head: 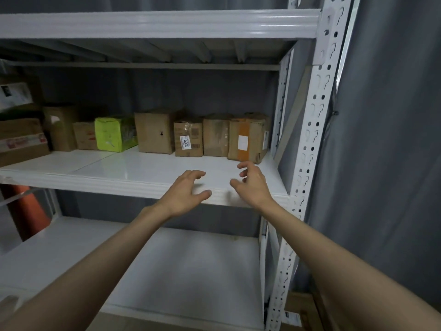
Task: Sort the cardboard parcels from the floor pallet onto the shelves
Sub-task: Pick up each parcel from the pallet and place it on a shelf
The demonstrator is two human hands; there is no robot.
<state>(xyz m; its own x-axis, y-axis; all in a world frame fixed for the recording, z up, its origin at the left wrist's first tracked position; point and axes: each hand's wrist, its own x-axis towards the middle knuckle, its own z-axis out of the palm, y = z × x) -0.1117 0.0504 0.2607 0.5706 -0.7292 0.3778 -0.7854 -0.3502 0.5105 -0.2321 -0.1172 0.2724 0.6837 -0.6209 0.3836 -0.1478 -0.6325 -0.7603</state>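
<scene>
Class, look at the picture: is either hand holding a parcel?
No: the left hand and right hand hover with loosely curled, empty fingers before the middle shelf.

A row of brown cardboard parcels (152, 133) stands upright along the back of the white middle shelf (133, 168). One parcel (188, 139) bears a "5005" sticker; the rightmost parcel (248, 139) has orange tape; a lime-green wrapped parcel (114, 133) sits among them.

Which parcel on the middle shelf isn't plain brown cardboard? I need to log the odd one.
The bright yellow-green wrapped parcel, toward the left of the row; the others are brown cardboard boxes.
</scene>
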